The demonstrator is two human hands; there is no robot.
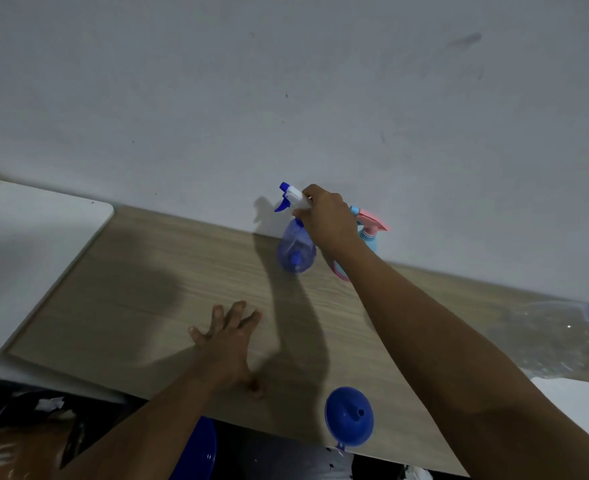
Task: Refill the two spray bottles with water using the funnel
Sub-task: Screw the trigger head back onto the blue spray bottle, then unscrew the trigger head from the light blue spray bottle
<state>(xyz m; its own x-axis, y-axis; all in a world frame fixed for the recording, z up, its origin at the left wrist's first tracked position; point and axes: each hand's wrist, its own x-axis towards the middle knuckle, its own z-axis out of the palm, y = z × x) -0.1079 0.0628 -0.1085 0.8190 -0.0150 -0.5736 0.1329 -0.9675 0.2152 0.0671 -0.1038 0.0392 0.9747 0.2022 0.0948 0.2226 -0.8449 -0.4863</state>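
**A:** While the right hand (327,220) is curled round the top of the blue spray bottle (294,251), is anything filled?

**B:** Nothing that I can see. That bottle stands at the back of the table (147,289), and the pink-and-blue spray bottle (369,233) just beside it has its head on.

**A:** And the funnel?

**B:** The funnel (348,417) lies by the front edge, spout up, untouched. The left hand (229,337) rests flat on the wood, fingers spread, holding nothing. A clear water bottle (556,337) lies at the right. I'd judge it barely begun, with both heads to come off and both fills left.
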